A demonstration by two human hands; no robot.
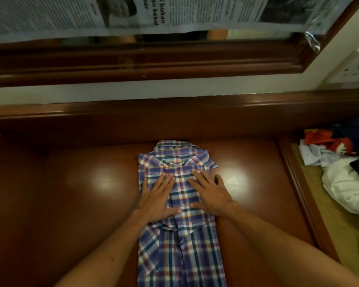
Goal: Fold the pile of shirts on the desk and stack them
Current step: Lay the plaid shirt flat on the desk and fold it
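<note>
A blue, red and white plaid shirt [180, 251] lies lengthwise on the dark wooden desk [71, 193], collar at the far end, both sides folded in toward the middle. My left hand [158, 197] lies flat on its left half just below the collar, fingers straight. My right hand [210, 193] presses flat on the right half beside it, fingers spread. The two hands are a few centimetres apart. The shirt's lower part runs down to the near edge of the view between my forearms.
A heap of unfolded clothes [344, 172], white, red and dark pieces, lies on a lighter surface to the right, beyond a raised wooden rim [298, 191]. A wooden ledge and a mirror frame [153, 65] rise behind the desk. A wall socket [352, 69] sits at upper right.
</note>
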